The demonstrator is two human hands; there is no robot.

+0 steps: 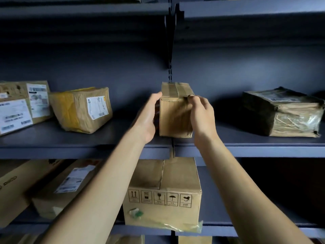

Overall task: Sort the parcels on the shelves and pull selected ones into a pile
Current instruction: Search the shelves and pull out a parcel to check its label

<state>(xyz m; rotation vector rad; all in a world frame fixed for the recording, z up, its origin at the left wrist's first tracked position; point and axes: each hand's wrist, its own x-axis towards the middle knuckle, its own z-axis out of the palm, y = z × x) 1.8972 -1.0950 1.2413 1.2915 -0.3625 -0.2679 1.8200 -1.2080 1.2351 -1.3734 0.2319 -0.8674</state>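
A small brown cardboard box (174, 113) with tape along its top stands at the middle of the blue-grey shelf (84, 147), over the seam between two shelf bays. My left hand (149, 117) holds its left side, thumb at the top corner. My right hand (200, 113) grips its right side, fingers curled over the top right edge. The box rests on the shelf near the front edge.
On the same shelf lie a crumpled yellow-brown parcel (80, 110), a labelled box (22, 104) at far left and a plastic-wrapped parcel (281, 113) at right. Below stand a carton with handling symbols (163, 196) and two long boxes (58, 189) at left.
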